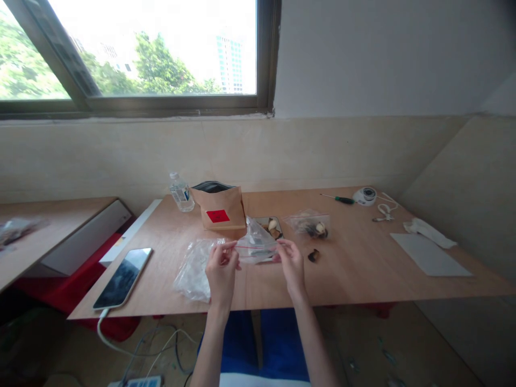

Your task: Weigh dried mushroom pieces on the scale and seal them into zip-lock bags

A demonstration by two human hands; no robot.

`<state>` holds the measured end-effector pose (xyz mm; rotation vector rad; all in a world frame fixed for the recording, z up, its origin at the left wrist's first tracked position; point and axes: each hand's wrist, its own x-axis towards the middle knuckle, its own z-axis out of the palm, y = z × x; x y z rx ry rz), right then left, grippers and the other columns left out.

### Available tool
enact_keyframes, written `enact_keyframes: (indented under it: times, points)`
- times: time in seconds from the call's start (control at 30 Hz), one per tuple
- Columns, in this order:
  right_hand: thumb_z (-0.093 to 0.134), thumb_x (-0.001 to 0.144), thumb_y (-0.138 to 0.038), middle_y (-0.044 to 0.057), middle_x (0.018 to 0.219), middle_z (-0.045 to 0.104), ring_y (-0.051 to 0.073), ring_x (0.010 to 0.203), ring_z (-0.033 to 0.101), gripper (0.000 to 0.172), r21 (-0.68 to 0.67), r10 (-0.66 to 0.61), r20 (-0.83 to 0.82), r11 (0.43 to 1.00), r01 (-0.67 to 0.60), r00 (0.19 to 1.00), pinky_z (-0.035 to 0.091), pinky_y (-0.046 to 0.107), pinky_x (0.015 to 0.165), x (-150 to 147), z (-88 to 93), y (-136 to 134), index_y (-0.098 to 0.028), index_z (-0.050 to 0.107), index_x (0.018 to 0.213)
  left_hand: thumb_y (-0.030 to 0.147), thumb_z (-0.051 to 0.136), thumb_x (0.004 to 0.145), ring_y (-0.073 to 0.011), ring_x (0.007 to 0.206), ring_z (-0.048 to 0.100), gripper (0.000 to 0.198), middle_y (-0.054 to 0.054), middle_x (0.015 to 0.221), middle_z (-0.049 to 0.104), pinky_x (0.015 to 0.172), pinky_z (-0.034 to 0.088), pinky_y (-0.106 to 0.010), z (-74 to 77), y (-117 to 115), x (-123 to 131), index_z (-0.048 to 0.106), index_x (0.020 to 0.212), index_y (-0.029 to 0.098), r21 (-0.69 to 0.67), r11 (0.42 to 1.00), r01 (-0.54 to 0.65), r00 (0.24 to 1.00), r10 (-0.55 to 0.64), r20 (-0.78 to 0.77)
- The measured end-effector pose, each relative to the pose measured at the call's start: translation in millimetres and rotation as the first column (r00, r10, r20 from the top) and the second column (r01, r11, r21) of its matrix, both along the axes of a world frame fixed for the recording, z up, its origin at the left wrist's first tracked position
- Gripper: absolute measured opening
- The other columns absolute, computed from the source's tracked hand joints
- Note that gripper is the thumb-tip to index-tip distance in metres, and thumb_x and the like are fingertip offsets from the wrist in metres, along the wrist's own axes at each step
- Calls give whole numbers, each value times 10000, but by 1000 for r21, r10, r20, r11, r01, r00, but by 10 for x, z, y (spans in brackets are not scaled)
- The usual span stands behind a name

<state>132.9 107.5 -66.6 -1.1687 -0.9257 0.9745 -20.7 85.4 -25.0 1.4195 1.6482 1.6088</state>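
A clear zip bag (256, 244) with a red strip along its mouth is stretched between my two hands above the table. My left hand (221, 263) pinches one end of the strip, and my right hand (291, 260) pinches the other. Behind the bag, partly hidden by it, lies a tray (278, 220) with dark and pale dried pieces. To the right sits a filled zip bag (312, 224) with similar pieces inside. One loose dark piece (313, 255) lies near my right hand. Crumpled clear plastic bags (195, 271) lie beside my left hand.
Behind stand an open brown paper pouch (217, 207) and a water bottle (181, 193). A phone (123, 278) on a cable lies at the left edge. At right are a screwdriver (342, 200), a white dome camera (365, 196), a white cloth (429, 232) and a pale sheet (429, 255).
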Motion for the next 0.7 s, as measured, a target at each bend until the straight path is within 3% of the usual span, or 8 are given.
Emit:
enact_keyframes:
  times: [0.07,0.13,0.23,0.33,0.43,0.5,0.6,0.7]
  points:
    - [560,795,-459,61,805,679,164,635,617,333,21,140,71,990,-142,988,506,291,604,139,-30,77,-164,576,947,235,529,757,-87,547,544,180,-23,845,602,545,465,-222,61,40,-3,661,865,180,39,999,-22,998,24,-50]
    - [468,849,-472,93,952,668,205,842,629,359,75,175,188,979,-192,967,508,338,734,241,-56,190,-168,590,997,248,523,768,-103,593,547,212,-20,821,590,578,460,-226,114,87,-1,679,898,190,44,998,-44,996,47,-75]
    - [401,884,-437,120,1155,589,235,1098,528,378,212,-30,450,974,-74,893,412,423,938,327,-107,435,-179,563,1109,284,526,783,-115,619,538,243,-18,792,579,603,445,-233,170,157,9,688,944,199,53,996,-72,993,76,-89]
    - [465,858,-380,119,1289,490,250,1243,391,414,267,-111,741,954,-139,663,296,470,1027,359,-190,708,-217,499,1237,312,524,788,-122,620,532,274,-30,805,594,601,429,-238,194,218,24,692,967,191,45,995,-87,992,91,-91]
    - [517,834,-341,105,1344,436,261,1283,333,493,157,-29,897,953,-258,441,282,487,1021,368,-294,918,-272,432,1315,332,521,786,-139,640,543,294,-42,805,618,613,418,-248,180,259,42,701,957,174,15,992,-125,989,125,-82]
    - [538,823,-321,106,1349,430,272,1261,355,500,107,-5,937,956,-272,349,299,488,1000,373,-367,1003,-284,441,1313,341,517,785,-155,659,549,295,-44,781,630,631,412,-259,149,271,54,708,922,162,-19,989,-145,987,143,-78]
    - [538,823,-308,113,1319,448,281,1181,418,432,102,-25,956,962,-254,292,343,473,952,384,-459,1063,-270,512,1253,352,497,792,-170,681,555,309,-46,765,648,652,410,-271,83,273,66,708,875,143,-79,989,-128,991,125,-43]
    - [542,821,-315,117,1203,499,268,1077,466,395,144,-74,952,964,-223,296,385,445,902,403,-504,1074,-250,550,1210,357,477,801,-176,704,566,323,-42,758,661,669,412,-270,15,269,76,705,844,133,-116,990,-80,996,83,20]
